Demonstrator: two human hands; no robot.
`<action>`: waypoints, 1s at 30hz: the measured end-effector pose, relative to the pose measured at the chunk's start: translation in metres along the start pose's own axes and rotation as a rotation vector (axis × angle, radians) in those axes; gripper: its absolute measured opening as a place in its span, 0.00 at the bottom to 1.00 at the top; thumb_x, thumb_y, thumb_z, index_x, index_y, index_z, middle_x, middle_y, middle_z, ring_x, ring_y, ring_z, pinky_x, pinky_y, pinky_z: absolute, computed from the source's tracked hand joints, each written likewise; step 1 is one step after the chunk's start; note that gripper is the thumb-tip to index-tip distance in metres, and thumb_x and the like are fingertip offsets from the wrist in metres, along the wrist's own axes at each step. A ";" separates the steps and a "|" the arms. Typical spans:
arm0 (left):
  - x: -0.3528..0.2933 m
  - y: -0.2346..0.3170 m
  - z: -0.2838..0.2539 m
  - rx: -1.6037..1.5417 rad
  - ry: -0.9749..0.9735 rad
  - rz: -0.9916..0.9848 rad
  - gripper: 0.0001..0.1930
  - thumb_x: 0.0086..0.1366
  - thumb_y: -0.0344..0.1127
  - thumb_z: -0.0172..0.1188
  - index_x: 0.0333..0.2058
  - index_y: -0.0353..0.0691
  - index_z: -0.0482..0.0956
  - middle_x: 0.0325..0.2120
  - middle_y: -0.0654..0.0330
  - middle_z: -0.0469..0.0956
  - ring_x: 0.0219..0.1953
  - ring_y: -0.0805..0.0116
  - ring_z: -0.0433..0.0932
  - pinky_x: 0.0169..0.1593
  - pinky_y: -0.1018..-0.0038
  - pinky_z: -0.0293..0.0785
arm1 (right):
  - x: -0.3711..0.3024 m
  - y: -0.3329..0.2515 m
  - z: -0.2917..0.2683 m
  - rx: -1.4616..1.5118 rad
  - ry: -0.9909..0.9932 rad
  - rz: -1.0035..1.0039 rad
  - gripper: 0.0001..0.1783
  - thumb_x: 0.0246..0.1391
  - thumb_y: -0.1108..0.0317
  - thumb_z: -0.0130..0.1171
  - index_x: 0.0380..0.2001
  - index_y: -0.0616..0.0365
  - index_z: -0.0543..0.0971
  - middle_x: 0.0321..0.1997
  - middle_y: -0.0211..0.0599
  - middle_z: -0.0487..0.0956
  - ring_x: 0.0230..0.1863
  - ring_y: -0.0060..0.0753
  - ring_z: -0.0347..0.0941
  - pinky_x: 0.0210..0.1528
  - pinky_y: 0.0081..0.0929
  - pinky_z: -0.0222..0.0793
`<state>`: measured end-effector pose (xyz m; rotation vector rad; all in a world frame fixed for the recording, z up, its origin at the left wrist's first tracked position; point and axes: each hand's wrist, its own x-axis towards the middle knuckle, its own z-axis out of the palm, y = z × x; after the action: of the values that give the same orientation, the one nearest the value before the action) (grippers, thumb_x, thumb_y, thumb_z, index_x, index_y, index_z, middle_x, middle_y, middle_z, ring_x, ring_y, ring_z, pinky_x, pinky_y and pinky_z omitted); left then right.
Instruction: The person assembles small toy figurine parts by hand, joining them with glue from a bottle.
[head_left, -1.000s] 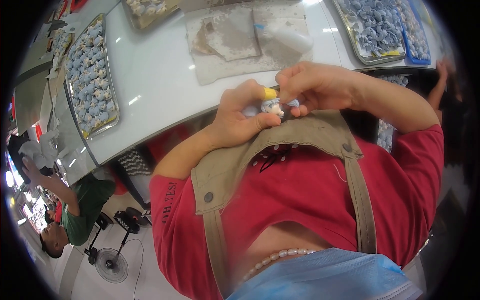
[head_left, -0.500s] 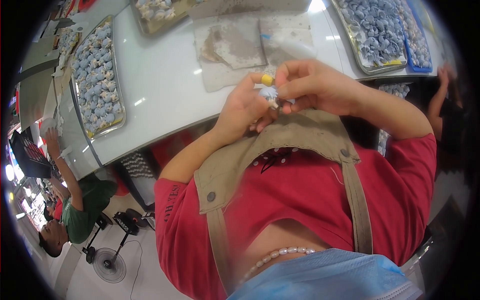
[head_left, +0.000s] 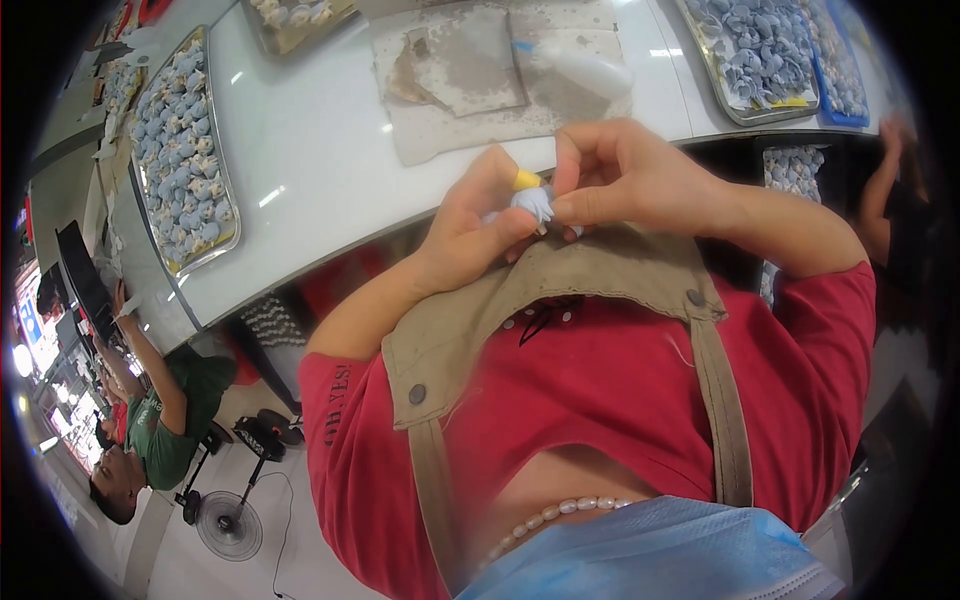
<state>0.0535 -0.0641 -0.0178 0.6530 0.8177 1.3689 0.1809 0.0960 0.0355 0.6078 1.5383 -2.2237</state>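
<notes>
Just above my apron's top edge, my left hand [head_left: 472,215] is closed around a small doll-like head with pale blue spiky hair [head_left: 533,203]. A yellow finger cover [head_left: 526,180] wraps the tip of one left finger. My right hand [head_left: 628,180] is closed at the same piece, thumb and fingertips pinching its right side. Beneath the right fingers a small pale blue bit shows, mostly hidden. Whether it is a separate part, I cannot tell.
Stained cardboard [head_left: 450,125] lies on the white table with a whitish bottle [head_left: 590,72]. A metal tray of pale blue and cream pieces [head_left: 185,160] stands left. At right are a tray of blue-grey shell pieces [head_left: 755,60] and a blue tray [head_left: 850,119]. A co-worker [head_left: 180,410] works at left.
The view has shifted slightly. The small head has turned in my fingers, showing more of its blue hair and less of its cream part. Both hands stay closed together on it.
</notes>
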 end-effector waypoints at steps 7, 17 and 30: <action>-0.005 -0.010 0.000 -0.031 0.024 -0.034 0.13 0.63 0.40 0.52 0.39 0.41 0.61 0.31 0.61 0.70 0.21 0.80 0.63 0.24 0.86 0.60 | 0.005 -0.003 -0.001 0.123 0.005 0.147 0.08 0.47 0.71 0.58 0.25 0.59 0.70 0.28 0.34 0.76 0.27 0.20 0.72 0.30 0.15 0.67; 0.001 0.000 0.007 -0.263 0.161 -0.120 0.18 0.61 0.51 0.52 0.35 0.42 0.61 0.26 0.56 0.74 0.15 0.81 0.64 0.17 0.90 0.56 | 0.015 0.002 -0.008 0.392 -0.020 0.195 0.07 0.49 0.70 0.57 0.27 0.60 0.70 0.29 0.34 0.75 0.28 0.22 0.73 0.33 0.15 0.71; 0.002 0.004 0.009 -0.228 0.136 -0.118 0.11 0.65 0.42 0.47 0.34 0.40 0.60 0.24 0.55 0.71 0.17 0.78 0.63 0.18 0.86 0.57 | 0.014 -0.002 -0.012 0.440 -0.068 0.236 0.07 0.48 0.72 0.58 0.24 0.59 0.70 0.27 0.36 0.76 0.26 0.22 0.74 0.26 0.12 0.69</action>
<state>0.0586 -0.0614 -0.0095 0.3324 0.7807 1.3845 0.1701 0.1069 0.0261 0.7819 0.8891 -2.3743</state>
